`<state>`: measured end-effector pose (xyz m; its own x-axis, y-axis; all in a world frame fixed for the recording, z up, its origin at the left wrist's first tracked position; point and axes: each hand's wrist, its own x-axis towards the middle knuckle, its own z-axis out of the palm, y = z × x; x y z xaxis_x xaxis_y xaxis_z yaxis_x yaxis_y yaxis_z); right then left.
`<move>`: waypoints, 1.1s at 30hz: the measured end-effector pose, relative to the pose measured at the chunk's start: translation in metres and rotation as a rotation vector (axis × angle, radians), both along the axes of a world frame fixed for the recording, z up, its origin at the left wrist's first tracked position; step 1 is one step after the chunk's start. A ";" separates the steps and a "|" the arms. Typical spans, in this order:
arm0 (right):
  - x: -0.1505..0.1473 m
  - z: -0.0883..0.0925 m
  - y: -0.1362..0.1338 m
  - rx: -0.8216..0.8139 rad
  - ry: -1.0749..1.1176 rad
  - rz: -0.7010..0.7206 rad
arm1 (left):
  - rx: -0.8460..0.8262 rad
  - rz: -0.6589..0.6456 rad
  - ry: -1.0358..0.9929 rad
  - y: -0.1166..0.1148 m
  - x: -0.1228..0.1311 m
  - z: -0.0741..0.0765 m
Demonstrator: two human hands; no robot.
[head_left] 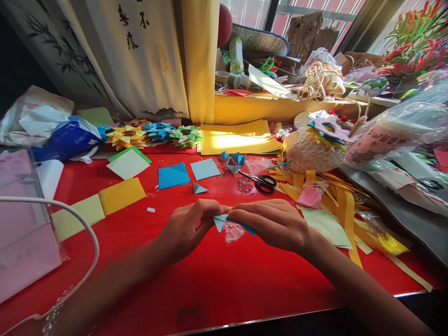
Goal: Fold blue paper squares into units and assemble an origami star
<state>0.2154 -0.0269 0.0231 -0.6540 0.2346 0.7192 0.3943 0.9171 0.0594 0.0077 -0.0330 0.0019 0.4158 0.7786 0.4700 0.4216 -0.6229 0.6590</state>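
My left hand (189, 228) pinches one end of a folded blue paper piece (220, 222), light blue on the left and darker blue on the right. My right hand (275, 223) lies along the other end, its fingers pressed together over the paper and hiding part of it. Just beyond the hands rests a small folded blue triangle (199, 188). Farther back are several folded blue units (234, 162), a stack of blue squares (173, 175) and a light blue square (205, 168). Black-handled scissors (265, 184) lie beyond my right hand.
The red table (210, 289) carries yellow squares (122, 195) at left, beside a white cable (91, 233). Finished paper rings (157, 133) and yellow sheets (238, 136) line the back. Yellow paper strips (346, 219) and a light round object (311, 149) are at right.
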 end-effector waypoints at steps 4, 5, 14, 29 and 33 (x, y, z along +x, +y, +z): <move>-0.003 -0.001 0.001 -0.091 -0.009 -0.162 | -0.141 0.007 -0.026 0.003 0.003 0.006; -0.003 -0.001 0.001 -0.124 -0.019 -0.185 | -0.154 0.010 -0.023 0.004 0.003 0.007; -0.009 -0.007 0.004 -0.462 0.070 -0.108 | -0.201 -0.029 -0.053 0.004 0.006 0.010; -0.024 -0.034 0.012 -1.210 0.217 -0.281 | -0.636 0.023 -0.047 0.017 0.006 0.000; -0.026 -0.042 0.013 -1.185 0.244 -0.279 | -0.681 -0.009 -0.036 0.020 0.005 -0.001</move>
